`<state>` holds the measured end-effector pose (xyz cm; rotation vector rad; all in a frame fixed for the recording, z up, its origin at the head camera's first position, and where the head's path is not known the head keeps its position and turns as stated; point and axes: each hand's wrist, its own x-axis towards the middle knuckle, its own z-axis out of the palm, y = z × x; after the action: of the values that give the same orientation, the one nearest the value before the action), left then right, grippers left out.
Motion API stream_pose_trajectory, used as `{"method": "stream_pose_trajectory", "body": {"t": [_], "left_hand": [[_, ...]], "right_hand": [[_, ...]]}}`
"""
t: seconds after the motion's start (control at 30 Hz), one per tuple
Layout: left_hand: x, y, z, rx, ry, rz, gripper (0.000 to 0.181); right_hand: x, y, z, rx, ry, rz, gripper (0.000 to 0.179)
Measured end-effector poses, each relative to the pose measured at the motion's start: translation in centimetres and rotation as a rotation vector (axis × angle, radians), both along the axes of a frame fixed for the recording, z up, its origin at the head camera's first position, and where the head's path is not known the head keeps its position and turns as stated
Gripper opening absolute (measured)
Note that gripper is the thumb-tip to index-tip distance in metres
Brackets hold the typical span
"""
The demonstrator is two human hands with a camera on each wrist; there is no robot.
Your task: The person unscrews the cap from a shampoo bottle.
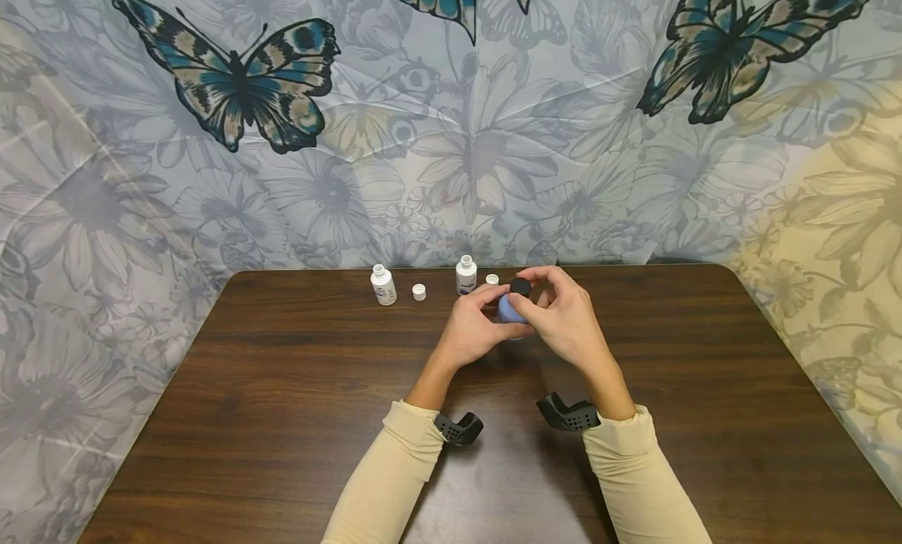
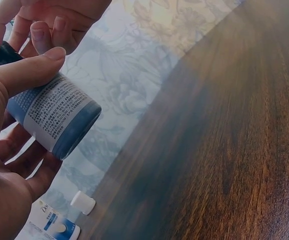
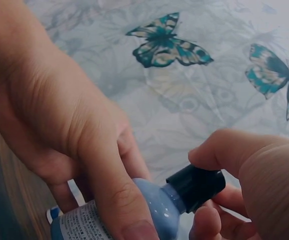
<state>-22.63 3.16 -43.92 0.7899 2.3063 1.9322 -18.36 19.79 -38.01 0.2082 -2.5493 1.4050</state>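
Observation:
My left hand grips a blue bottle by its body, above the back part of the table. In the left wrist view, a white label with dense small print wraps the bottle. The right hand pinches the black cap between thumb and fingers. A short stretch of blue neck shows below that cap in the right wrist view. The bottle is tilted in both wrist views. Just left of the hands stands an uncapped white bottle, with a white cap beside it.
Another uncapped white bottle stands farther left near the back edge, with its own white cap to its right. The dark wooden table ends at a wall cloth printed with butterflies and flowers.

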Motion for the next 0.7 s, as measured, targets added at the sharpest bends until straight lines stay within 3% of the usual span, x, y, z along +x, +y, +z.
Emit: {"method": "stream_pose_trajectory", "body": {"t": [0.33,0.7], "left_hand": [[0.0,-0.06,-0.01,-0.008,0.016,-0.011,0.055],[-0.08,-0.07,-0.06,-0.008,0.018,0.002,0.061]], "right_hand": [[-0.02,-0.07,0.11,0.009,-0.027,-0.053,0.041],[0.13,-0.29,0.31,0.007,0.006,-0.002,0.033]]}}
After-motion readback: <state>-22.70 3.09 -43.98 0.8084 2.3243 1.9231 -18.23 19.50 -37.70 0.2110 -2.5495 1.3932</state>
